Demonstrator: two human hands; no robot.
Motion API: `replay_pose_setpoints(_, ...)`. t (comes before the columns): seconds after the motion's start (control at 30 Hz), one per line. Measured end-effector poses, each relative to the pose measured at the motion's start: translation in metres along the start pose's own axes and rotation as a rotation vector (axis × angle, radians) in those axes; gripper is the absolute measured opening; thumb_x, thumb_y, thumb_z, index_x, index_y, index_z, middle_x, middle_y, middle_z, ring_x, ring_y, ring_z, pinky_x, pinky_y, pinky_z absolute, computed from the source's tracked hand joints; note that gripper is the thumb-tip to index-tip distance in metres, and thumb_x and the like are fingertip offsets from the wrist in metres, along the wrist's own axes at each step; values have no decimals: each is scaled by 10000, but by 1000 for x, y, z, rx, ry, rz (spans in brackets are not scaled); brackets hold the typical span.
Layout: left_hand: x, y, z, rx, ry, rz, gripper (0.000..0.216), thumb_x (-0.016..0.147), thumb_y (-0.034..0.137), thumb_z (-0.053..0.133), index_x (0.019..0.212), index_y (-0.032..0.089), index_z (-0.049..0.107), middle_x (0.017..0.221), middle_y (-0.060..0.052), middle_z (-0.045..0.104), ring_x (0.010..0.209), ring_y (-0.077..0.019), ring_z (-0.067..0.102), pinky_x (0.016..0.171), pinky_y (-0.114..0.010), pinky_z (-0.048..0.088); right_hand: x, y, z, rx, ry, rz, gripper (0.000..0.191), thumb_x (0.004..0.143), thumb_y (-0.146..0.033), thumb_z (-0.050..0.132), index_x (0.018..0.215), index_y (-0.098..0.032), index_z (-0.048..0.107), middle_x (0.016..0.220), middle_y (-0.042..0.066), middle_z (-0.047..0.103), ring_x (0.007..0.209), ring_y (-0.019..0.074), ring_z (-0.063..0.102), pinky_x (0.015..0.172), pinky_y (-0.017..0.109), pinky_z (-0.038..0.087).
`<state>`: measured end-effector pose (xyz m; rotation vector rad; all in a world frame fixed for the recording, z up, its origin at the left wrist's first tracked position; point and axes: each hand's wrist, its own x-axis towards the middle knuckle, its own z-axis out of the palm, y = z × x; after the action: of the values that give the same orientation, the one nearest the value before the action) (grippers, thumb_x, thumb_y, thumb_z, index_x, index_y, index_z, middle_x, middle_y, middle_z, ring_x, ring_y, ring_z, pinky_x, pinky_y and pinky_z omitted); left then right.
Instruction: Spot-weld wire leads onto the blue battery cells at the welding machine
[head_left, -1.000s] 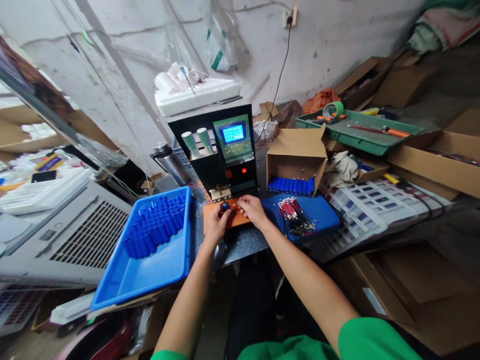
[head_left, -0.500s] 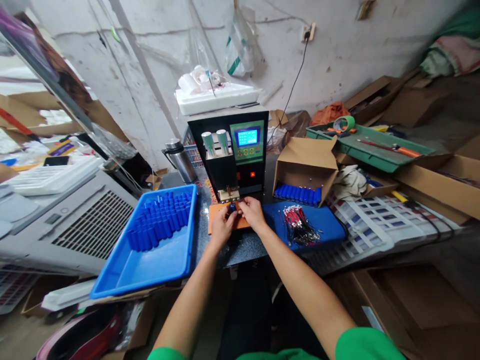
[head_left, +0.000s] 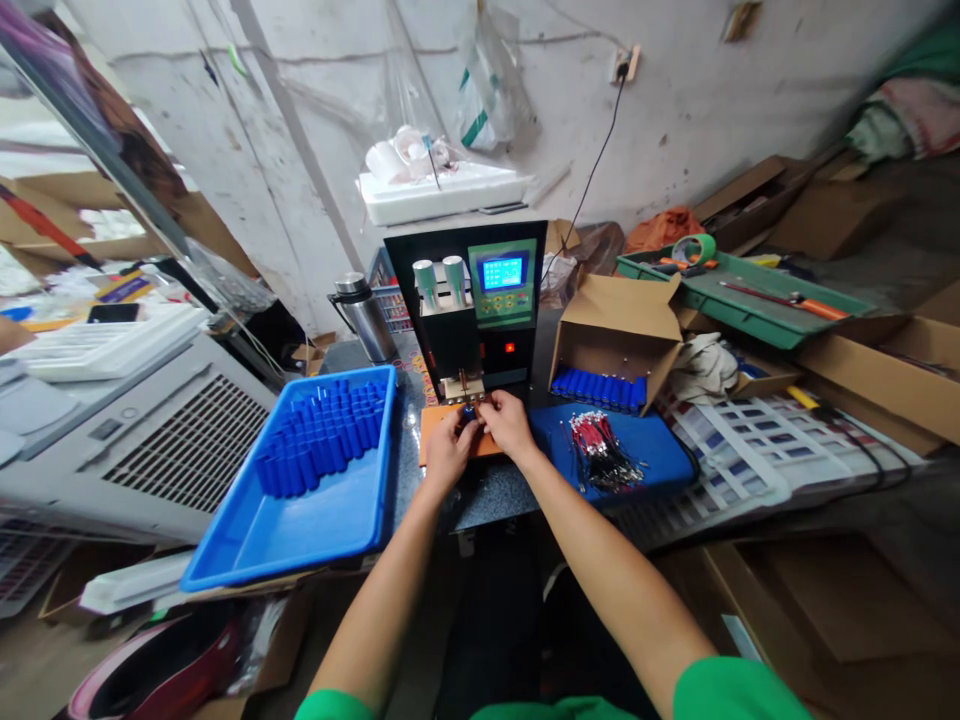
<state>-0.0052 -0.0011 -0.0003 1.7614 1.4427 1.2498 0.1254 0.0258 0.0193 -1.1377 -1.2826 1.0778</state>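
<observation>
Both hands meet under the electrode tips (head_left: 463,382) of a black spot welder (head_left: 442,345), over an orange board (head_left: 433,425). My left hand (head_left: 448,448) is closed around a small blue cylindrical battery cell (head_left: 469,411), mostly covered by the fingers. From the right, my right hand (head_left: 508,424) has its fingers pinched together close to the cell's top. Whatever lies between those fingertips is too small to make out. A bundle of red and black wire leads (head_left: 604,450) rests on a blue pad (head_left: 664,460) beside my right forearm.
Many blue cells stand in a blue tray (head_left: 352,535) on the left. More lie in an open cardboard box (head_left: 619,325) at right. A steel flask (head_left: 365,318) stands behind the blue tray; a green tray (head_left: 780,300) with tools is at far right.
The camera view has shifted slightly, and the readout on the welder's screen looks different. Both hands stay together at the cell under the electrodes, with only slight finger movement.
</observation>
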Motion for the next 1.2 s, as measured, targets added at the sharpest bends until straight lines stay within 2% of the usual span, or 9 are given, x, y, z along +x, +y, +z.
replay_pose_setpoints(0.2,-1,0,-1,65,10,-3,332,881,361,570,1126,163,675,918,-67,708,742,-178,614,714,-291,481,1,4,2,-76,0,-29,134,762,-333,557,720,-207,579,670,-7,632,573,141,582,513,222,441)
replay_pose_setpoints(0.4,0,-3,0,40,17,8,332,870,346,586,1138,173,677,938,-78,719,825,-207,641,765,-310,503,1,6,3,-135,12,-44,142,769,-340,567,714,-210,579,687,-4,642,607,149,598,527,223,442)
replay_pose_setpoints(1.2,-1,-5,0,74,10,10,318,874,326,581,1143,184,671,931,-71,712,810,-200,637,779,-316,490,-1,-2,3,-97,11,-15,106,750,-297,569,678,-220,560,634,-6,620,557,156,596,510,238,439)
